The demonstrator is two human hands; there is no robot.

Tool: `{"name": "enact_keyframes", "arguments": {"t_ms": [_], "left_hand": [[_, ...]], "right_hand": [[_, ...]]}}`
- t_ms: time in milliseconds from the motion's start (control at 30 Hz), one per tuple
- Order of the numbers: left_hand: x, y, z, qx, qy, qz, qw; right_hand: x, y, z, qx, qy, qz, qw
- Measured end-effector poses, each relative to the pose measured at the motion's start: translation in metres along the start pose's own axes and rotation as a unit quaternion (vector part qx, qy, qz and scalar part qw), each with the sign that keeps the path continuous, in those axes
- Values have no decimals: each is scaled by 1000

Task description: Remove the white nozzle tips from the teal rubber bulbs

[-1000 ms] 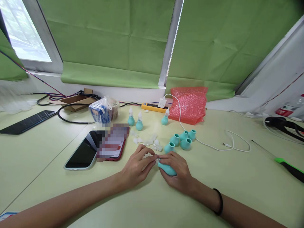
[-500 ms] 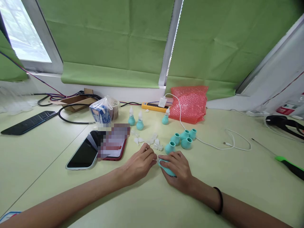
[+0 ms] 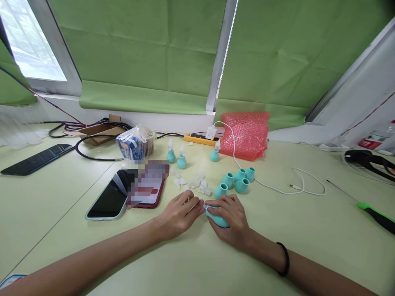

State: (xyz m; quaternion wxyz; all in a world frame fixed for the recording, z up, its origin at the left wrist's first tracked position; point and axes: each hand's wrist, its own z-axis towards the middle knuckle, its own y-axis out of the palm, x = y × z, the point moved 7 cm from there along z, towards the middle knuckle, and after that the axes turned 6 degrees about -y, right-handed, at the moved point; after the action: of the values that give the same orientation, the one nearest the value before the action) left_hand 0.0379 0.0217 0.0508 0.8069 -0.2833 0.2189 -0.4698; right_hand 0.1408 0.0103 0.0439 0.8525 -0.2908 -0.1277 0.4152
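My right hand (image 3: 230,218) is wrapped round a teal squeeze bulb (image 3: 218,219), which lies on its side with its mouth toward the left. My left hand (image 3: 182,213) is pinched closed right at that mouth; what its fingertips hold is mostly hidden, with only a whitish bit showing. Just beyond my right hand, several open teal bulbs (image 3: 228,181) stand in a group. Loose clear plastic pieces (image 3: 197,183) are scattered ahead of my left hand. Farther back, three teal bulbs with clear nozzles fitted (image 3: 182,158) stand upright, like nasal aspirators.
Two phones (image 3: 108,201) lie left of my hands. A bagged blue package (image 3: 132,146), a yellow power strip (image 3: 200,139) and a red bubble-wrap bag (image 3: 245,137) line the back. On the right are a white cable (image 3: 279,190) and a green-black screwdriver (image 3: 370,209).
My left fingertips have moved slightly right, up against the bulb's mouth. The bulb in my right hand has shifted a little; everything else stays put.
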Motion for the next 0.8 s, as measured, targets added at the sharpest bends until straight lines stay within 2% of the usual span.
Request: {"name": "enact_keyframes", "arguments": {"t_ms": [100, 200, 300, 433, 533, 667, 800], "left_hand": [[5, -4, -2, 11, 45, 30, 998], [3, -3, -3, 4, 32, 14, 999], [-7, -2, -1, 15, -63, -78, 995], [-19, 1, -3, 11, -213, -208, 954], [-30, 1, -5, 11, -277, -232, 932], [-43, 3, -5, 29, -248, -193, 949], [-49, 18, -10, 0, -211, -160, 964]], "right_hand": [[-2, -2, 1, 15, 5, -2, 1000], [-4, -3, 2, 15, 8, -4, 1000], [-4, -3, 3, 14, 10, 7, 1000], [1, -4, 2, 23, 23, 27, 999], [4, -5, 2, 30, 21, 40, 999], [-3, -2, 2, 4, -5, 65, 998], [-8, 0, 1, -6, -10, 63, 998]]}}
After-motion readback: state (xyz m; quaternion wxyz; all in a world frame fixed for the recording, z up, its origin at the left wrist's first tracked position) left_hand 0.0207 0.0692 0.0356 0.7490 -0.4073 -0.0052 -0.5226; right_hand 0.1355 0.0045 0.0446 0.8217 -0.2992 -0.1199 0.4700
